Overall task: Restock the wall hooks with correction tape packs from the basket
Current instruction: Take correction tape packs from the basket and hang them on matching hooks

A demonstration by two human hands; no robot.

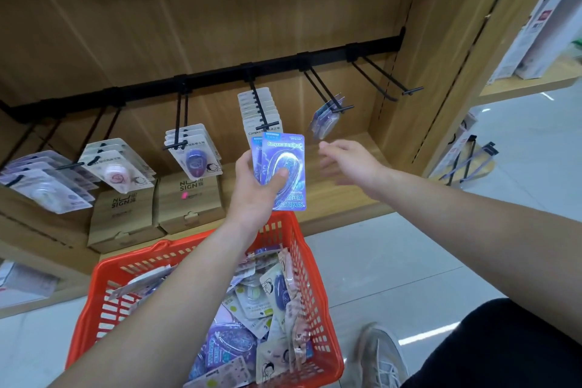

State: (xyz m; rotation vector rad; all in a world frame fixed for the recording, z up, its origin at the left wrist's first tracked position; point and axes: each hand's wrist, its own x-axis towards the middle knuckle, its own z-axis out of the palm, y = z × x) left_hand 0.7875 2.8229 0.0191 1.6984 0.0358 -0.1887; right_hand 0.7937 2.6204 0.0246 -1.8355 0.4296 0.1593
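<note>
Wood wall (220,9) w/ hooks (327,93); left hand (253,194) grips packs (285,153), right hand (349,164) loose.

Holds left hand (255,192) up at centre, forearm bare, wrist straight. Grips correction tape packs (285,151) fanned, thumb pressed across the front, fingers curled behind. Extends right arm in from the right, forearm bare too. Holds right hand (349,164) just beside the left, about level, fingers loose, uncurled, pointing left, gripping nothing; outline blurred.

Shiny blue packs (291,151) held upright above the full red basket (318,293), near black wall hooks (413,90).
</note>
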